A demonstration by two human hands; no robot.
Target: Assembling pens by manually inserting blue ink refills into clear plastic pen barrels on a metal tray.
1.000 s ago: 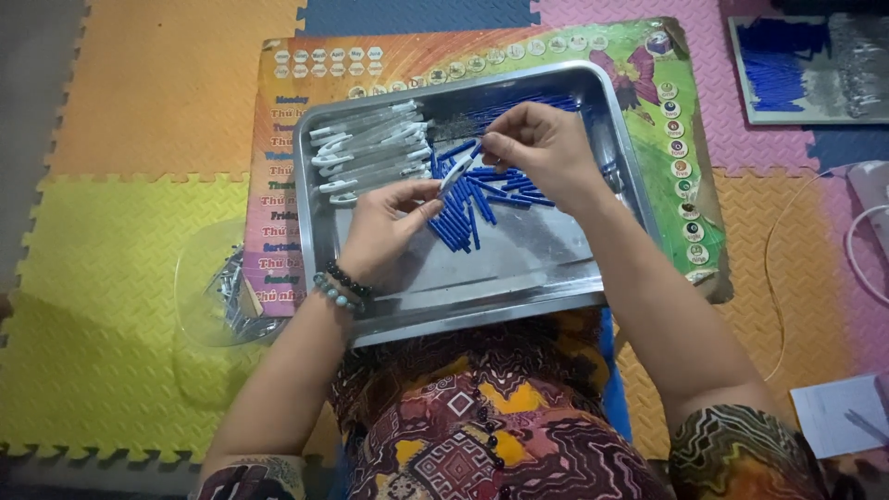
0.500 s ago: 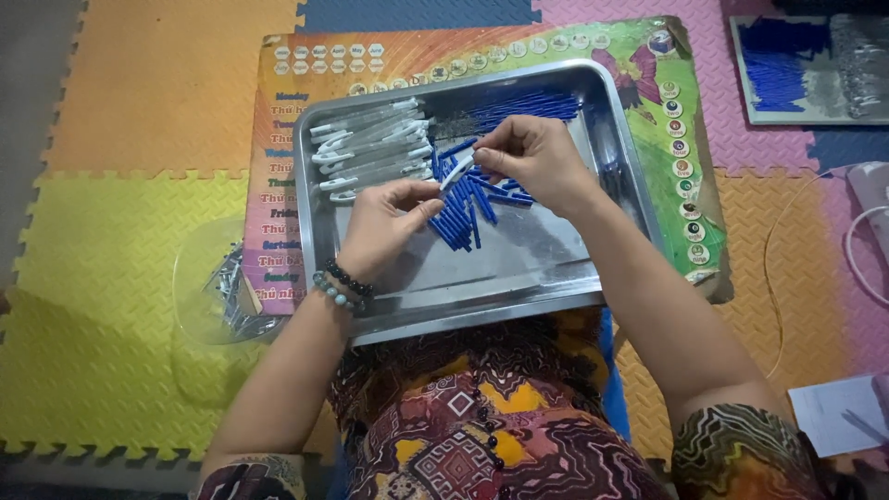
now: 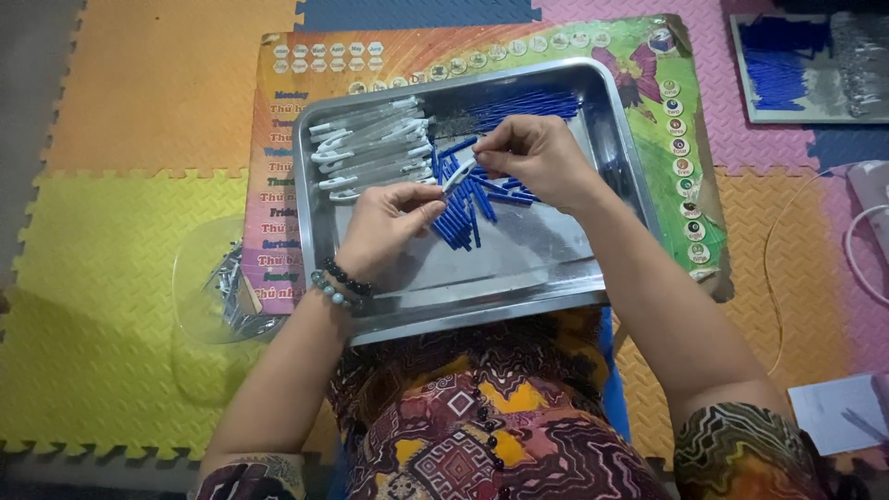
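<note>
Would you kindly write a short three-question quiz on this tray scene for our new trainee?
1. True or false: the blue pieces lie in the metal tray.
2. Which wrist wears bead bracelets: A left, B right?
3. What lies in the tray's far left part?

Key
1. True.
2. A: the left hand; the right hand has a bare wrist.
3. A pile of white pen barrels.

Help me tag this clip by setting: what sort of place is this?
Probably a home floor used for small assembly piecework. Coloured foam play mats cover the floor, a children's poster lies under a metal tray of blue pen parts, and both hands work seated.
</note>
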